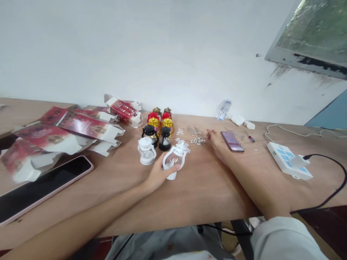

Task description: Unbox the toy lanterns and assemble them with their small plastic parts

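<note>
My left hand (158, 172) is wrapped round a small white lantern (173, 157) with a clear globe, held tilted above the table. Another white lantern (146, 151) stands upright just left of it. Behind stand black lanterns (165, 139), gold lanterns (167, 124), red lanterns (152, 115) and bronze-coloured ones at the back. My right hand (214, 138) rests on the table with fingers curled together beside a pile of small round silvery discs (197, 141); anything in its fingertips is too small to tell. Thin metal pieces (194, 130) and small white plastic pieces (179, 132) lie near the discs.
Red and white flattened boxes (78, 126) cover the left side, near a large phone-like device (48, 189). On the right lie a phone (232, 141), a small screwdriver (251, 138) and a white power strip (287, 160) with cables. Clear plastic packaging (224, 110) leans against the wall.
</note>
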Demonstrator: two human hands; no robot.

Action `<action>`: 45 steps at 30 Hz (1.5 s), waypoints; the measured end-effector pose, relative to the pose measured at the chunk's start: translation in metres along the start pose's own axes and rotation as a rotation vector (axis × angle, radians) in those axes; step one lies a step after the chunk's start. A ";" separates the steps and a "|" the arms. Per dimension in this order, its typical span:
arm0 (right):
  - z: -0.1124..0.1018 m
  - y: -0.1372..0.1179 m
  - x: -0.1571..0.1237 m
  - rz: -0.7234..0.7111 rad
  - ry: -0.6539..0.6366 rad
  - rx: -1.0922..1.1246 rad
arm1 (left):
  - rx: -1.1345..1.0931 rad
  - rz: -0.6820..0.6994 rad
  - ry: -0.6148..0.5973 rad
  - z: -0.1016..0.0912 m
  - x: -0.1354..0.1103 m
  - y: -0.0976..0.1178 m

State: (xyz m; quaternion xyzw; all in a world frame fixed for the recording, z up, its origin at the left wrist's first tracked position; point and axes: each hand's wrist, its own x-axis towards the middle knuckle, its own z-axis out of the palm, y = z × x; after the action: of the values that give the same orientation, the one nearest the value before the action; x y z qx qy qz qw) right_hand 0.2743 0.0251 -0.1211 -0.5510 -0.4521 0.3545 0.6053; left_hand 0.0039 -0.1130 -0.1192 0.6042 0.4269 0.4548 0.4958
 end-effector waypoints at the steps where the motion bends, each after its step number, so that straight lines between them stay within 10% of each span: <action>1: 0.003 -0.008 -0.006 -0.009 -0.027 0.018 | -0.001 0.000 0.000 0.000 0.000 0.000; 12: 0.044 -0.066 -0.111 -0.034 -0.450 0.156 | -0.064 0.000 -0.050 -0.002 0.002 -0.003; 30: 0.059 -0.056 -0.108 -0.069 -0.418 0.055 | -0.067 0.039 -0.105 -0.003 0.002 -0.003; 45: 0.052 -0.059 -0.105 -0.472 -0.409 -0.477 | -0.001 0.019 -0.077 -0.001 0.000 -0.001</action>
State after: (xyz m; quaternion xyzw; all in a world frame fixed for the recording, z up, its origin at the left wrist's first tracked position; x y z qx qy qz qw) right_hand 0.1857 -0.0626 -0.0802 -0.4750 -0.7475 0.1929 0.4223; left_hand 0.0029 -0.1131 -0.1203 0.6251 0.4015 0.4360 0.5079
